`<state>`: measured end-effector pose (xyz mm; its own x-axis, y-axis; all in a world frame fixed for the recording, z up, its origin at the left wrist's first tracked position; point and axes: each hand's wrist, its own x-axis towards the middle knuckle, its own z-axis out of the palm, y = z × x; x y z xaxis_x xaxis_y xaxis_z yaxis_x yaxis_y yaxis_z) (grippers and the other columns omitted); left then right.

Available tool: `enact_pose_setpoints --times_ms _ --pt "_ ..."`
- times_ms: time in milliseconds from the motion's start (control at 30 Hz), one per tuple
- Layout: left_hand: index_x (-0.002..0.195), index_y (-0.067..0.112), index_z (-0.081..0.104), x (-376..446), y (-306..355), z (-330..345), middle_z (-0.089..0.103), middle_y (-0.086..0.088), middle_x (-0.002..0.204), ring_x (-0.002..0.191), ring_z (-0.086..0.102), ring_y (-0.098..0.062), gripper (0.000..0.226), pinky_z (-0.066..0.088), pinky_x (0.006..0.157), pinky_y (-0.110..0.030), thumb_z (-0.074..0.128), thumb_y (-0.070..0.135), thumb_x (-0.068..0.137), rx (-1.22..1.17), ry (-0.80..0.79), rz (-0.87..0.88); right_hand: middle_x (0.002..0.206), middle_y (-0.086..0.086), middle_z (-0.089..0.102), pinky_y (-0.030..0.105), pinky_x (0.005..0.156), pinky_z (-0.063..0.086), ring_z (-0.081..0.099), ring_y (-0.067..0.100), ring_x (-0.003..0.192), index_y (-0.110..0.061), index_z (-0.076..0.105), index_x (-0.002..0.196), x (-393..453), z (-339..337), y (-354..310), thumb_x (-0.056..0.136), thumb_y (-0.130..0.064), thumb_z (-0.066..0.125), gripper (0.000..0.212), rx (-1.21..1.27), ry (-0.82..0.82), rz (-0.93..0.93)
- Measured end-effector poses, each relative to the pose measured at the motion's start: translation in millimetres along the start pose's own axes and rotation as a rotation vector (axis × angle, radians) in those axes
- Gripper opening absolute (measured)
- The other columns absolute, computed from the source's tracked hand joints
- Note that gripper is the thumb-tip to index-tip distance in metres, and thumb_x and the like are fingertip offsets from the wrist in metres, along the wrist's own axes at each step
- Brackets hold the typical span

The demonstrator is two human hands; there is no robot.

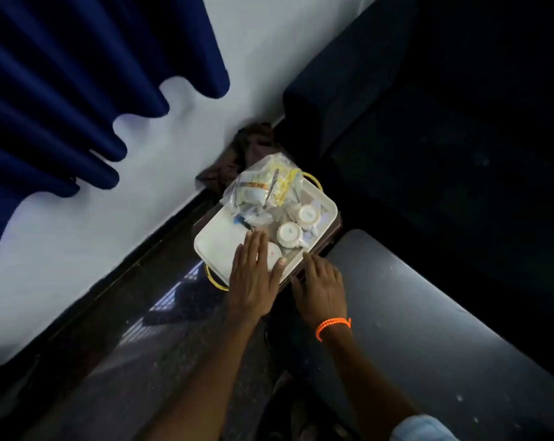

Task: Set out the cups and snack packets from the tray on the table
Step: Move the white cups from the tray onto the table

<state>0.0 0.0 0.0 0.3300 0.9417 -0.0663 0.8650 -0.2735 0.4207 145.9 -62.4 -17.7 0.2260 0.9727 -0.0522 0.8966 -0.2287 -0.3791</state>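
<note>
My left hand (pixel 253 275) lies flat and open over the nearest upturned cup (pixel 273 254) on the tray (pixel 212 246); my right hand (pixel 322 289) – open, empty – rests at the tray's near edge. 2 more cups and the snack packets (pixel 266 183) wait; next I need to grip that cup.

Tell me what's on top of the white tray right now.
On the tray: a clear plastic bag of snack packets at the far end and two upside-down white cups. The left hand covers a third cup. The bag's contents are unclear.
</note>
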Motion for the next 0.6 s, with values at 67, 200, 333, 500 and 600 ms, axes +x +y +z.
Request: enact_pose_setpoints --times_ms 67,200,333,500,600 --pt "0.164 0.016 0.028 -1 -23 1 0.031 -0.008 0.171 0.158 0.028 -0.024 0.072 0.029 0.125 -0.044 0.024 0.060 0.107 -0.069 0.007 -0.159 0.113 0.009 0.068 0.042 0.092 0.049 0.063 0.033 0.103 -0.011 0.063 0.123 -4 19 -16 0.090 -0.035 0.067 0.041 0.027 -0.013 -0.020" --pt "0.140 0.020 0.059 4 -57 11 0.062 -0.011 0.140 0.132 0.055 -0.031 0.087 0.047 0.105 -0.049 0.007 0.076 0.098 -0.184 -0.114 -0.386 0.095 0.008 0.064 0.042 0.079 0.047 0.061 0.031 0.085 -0.014 0.066 0.111 -14 52 -47 0.091 -0.036 0.063 0.029 0.071 -0.106 0.010" --pt "0.113 0.011 0.074 20 -66 16 0.073 -0.020 0.120 0.115 0.065 -0.037 0.078 0.051 0.097 -0.051 0.021 0.067 0.104 -0.342 -0.178 -0.543 0.108 0.008 0.062 0.039 0.079 0.051 0.064 0.031 0.092 -0.016 0.064 0.125 -16 76 -64 0.093 -0.040 0.057 0.040 0.251 -0.190 0.119" --pt "0.107 0.001 0.074 34 -69 16 0.075 -0.021 0.112 0.107 0.068 -0.040 0.042 0.051 0.084 -0.041 0.057 0.039 0.099 -0.327 -0.158 -0.684 0.130 0.006 0.051 0.034 0.084 0.054 0.066 0.028 0.095 -0.018 0.056 0.142 -16 88 -69 0.089 -0.044 0.056 0.059 0.542 -0.243 0.291" --pt "0.103 0.007 0.074 31 -72 9 0.075 -0.014 0.101 0.095 0.070 -0.034 0.034 0.063 0.081 -0.047 0.071 0.037 0.087 -0.464 -0.151 -0.843 0.134 0.009 0.055 0.038 0.096 0.053 0.062 0.026 0.112 -0.016 0.063 0.137 -15 87 -69 0.088 -0.039 0.060 0.054 0.701 -0.247 0.390"
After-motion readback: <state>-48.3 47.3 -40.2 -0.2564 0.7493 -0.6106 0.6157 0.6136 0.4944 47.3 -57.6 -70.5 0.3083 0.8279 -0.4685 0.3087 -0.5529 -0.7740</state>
